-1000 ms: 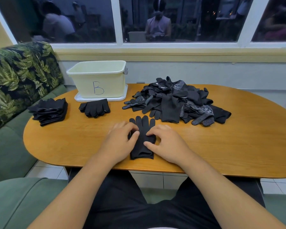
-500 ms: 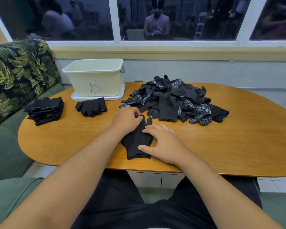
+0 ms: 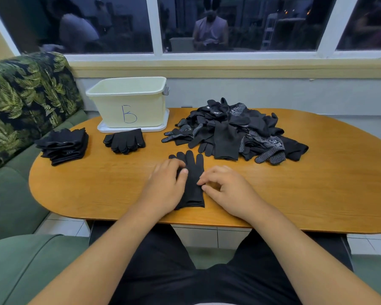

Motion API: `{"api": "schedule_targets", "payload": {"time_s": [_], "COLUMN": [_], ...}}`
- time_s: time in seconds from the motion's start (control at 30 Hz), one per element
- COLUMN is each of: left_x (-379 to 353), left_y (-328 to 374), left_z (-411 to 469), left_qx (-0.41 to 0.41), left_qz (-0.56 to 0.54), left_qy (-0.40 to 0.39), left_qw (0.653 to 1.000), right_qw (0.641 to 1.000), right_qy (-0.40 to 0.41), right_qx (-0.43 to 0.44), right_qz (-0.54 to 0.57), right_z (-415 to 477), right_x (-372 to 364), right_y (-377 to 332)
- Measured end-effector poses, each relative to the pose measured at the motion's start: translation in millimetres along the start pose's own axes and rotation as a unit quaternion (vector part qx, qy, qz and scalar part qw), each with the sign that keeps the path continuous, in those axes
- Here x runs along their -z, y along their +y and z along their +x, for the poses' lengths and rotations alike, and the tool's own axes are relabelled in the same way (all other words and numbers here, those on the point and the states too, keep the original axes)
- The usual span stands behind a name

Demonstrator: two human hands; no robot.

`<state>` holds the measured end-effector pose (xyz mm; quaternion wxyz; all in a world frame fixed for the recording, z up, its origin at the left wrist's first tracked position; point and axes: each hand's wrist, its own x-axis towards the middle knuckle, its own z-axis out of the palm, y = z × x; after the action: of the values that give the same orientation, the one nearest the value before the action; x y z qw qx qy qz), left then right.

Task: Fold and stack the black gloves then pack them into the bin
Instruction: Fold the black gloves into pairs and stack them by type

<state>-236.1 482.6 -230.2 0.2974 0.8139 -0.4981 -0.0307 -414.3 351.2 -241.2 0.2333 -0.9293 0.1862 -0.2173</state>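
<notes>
A black glove (image 3: 193, 181) lies flat near the table's front edge, fingers pointing away from me. My left hand (image 3: 165, 187) rests on its left side, covering that edge, thumb on the fabric. My right hand (image 3: 226, 190) sits at the glove's right edge with curled fingertips touching it. A loose heap of black gloves (image 3: 233, 130) lies behind. A folded pair (image 3: 124, 140) sits in front of the pale bin (image 3: 128, 102) marked B. A stack of folded gloves (image 3: 63, 145) is at the table's left end.
The bin stands on a white lid (image 3: 163, 126) at the back left of the oval wooden table (image 3: 328, 183). A green sofa with a leaf-print cushion (image 3: 24, 97) borders the left side. A window wall runs behind the table.
My left hand has pulled back from the glove's fingertips to its left side. The right hand has shifted right to the glove's edge, and the glove now lies straighter.
</notes>
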Motion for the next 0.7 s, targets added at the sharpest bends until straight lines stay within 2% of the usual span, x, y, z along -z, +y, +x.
{"api": "schedule_targets", "payload": {"time_s": [0.2, 0.4, 0.5, 0.6, 0.7], "left_x": [-16, -19, -20, -19, -19], "left_y": [-3, -6, -5, -3, -3], "left_z": [-8, -7, -8, -9, -9], "left_qx": [-0.024, -0.025, -0.023, -0.021, -0.02], "left_qz": [0.066, 0.097, 0.097, 0.095, 0.099], "left_qy": [-0.032, -0.038, -0.039, -0.038, -0.041], "left_qw": [0.997, 0.994, 0.994, 0.995, 0.994], "right_qw": [0.998, 0.983, 0.969, 0.965, 0.97], "right_qy": [0.005, -0.044, -0.042, -0.022, -0.012], "right_qx": [0.018, 0.084, 0.123, 0.152, 0.144], "right_qz": [-0.065, -0.158, -0.209, -0.213, -0.197], "right_z": [4, 10, 14, 12, 12], "right_x": [-4, 6, 11, 11, 10], "right_y": [-2, -3, 0, 3, 3]}}
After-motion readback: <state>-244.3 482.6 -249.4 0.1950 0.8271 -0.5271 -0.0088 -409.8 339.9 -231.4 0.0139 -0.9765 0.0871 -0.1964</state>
